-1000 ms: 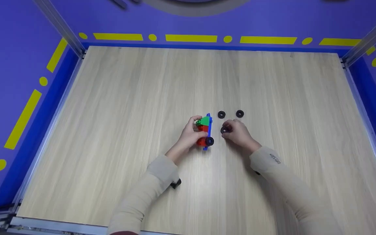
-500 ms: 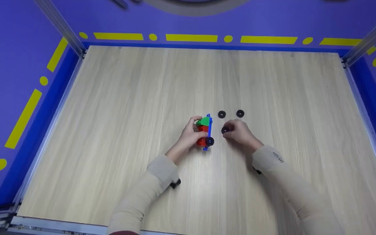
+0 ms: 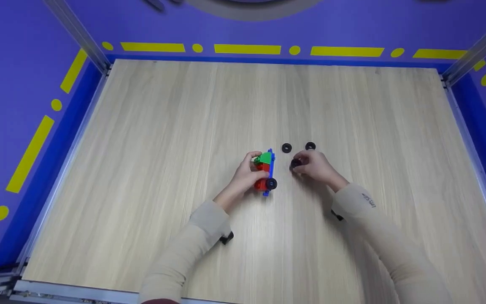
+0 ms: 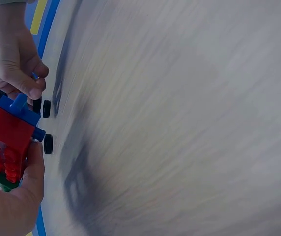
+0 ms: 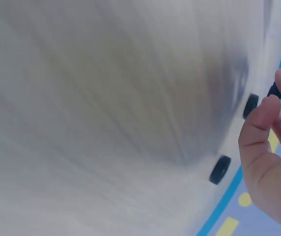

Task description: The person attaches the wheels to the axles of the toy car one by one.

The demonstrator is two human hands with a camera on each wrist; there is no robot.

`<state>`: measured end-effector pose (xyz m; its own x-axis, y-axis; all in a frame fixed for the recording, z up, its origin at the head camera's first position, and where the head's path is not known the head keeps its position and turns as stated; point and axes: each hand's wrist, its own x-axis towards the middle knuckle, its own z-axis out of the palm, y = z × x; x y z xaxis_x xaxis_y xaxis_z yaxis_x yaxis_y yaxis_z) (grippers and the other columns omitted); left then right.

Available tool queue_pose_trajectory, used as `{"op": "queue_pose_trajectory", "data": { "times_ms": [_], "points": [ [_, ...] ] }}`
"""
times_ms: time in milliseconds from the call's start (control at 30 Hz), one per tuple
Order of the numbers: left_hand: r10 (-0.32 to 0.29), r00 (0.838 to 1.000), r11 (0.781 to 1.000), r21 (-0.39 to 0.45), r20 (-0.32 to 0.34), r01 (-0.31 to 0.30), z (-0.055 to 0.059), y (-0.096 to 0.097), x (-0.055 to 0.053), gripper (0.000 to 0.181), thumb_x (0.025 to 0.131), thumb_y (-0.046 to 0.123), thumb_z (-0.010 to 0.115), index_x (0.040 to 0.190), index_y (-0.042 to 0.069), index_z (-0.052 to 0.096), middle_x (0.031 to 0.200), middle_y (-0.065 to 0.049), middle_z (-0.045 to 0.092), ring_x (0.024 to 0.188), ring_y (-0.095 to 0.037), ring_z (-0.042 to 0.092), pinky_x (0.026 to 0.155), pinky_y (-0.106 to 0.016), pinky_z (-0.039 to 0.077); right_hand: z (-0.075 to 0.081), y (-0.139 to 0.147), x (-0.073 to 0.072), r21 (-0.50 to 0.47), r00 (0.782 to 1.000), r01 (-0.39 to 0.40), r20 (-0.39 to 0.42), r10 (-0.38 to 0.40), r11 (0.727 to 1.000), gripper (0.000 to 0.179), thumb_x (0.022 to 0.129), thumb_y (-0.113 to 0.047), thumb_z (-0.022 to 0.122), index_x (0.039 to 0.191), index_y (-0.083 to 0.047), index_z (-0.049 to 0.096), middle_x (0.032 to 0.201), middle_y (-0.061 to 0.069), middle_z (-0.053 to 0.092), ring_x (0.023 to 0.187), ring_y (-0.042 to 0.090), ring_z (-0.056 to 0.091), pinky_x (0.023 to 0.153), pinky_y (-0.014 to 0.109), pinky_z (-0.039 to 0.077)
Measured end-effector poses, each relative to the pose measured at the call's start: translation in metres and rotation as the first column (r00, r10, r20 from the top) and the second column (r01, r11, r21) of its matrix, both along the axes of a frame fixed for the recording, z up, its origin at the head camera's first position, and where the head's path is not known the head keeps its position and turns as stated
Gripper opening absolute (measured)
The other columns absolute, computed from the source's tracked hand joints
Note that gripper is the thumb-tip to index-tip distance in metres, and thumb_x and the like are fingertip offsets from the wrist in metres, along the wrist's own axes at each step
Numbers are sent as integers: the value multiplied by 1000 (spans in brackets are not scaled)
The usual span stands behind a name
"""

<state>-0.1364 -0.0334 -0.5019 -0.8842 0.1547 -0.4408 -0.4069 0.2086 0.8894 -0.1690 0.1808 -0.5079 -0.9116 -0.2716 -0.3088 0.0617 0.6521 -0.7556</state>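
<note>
My left hand (image 3: 241, 178) grips a toy car of building blocks by its sides. The car has a blue base (image 3: 271, 166), red blocks (image 4: 9, 132) and a green block (image 3: 264, 158). One black wheel (image 3: 271, 183) sits on its near end. Just right of the car, my right hand (image 3: 318, 167) pinches a loose black wheel (image 3: 295, 163) between thumb and fingers. In the right wrist view that wheel (image 5: 274, 91) is partly hidden by the fingertips of my right hand (image 5: 266, 157).
Two more black wheels lie beyond my right hand: the left one (image 3: 286, 147) stands apart from it, while the right one (image 3: 310, 145) is close to its knuckles. The wood-grain table (image 3: 175, 126) is bordered by blue walls (image 3: 247, 29) with yellow marks.
My right hand has shifted slightly right and away from me, and the wheel in it has turned. My left hand and the toy car have barely moved.
</note>
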Motion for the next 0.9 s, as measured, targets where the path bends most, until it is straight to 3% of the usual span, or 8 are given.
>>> {"op": "queue_pose_trajectory", "data": {
  "times_ms": [433,900],
  "points": [
    [-9,1000,1000,16,8,9,0,0,1,60,75,3,61,126,23,37,107,-14,47,96,-21,49,73,-26,47,22,-2,-2,1,993,-2,-114,3,1000,32,75,-5,65,106,-1,60,96,14,54,86,25,51,68,28,42],
    [-14,1000,1000,2,-14,14,-1,0,1,59,75,3,61,126,22,38,102,-11,47,94,-20,49,72,-26,46,31,-13,4,-43,986,-32,-164,24,999,31,72,-4,67,102,0,61,92,14,55,77,22,50,65,27,41]
  ]
}}
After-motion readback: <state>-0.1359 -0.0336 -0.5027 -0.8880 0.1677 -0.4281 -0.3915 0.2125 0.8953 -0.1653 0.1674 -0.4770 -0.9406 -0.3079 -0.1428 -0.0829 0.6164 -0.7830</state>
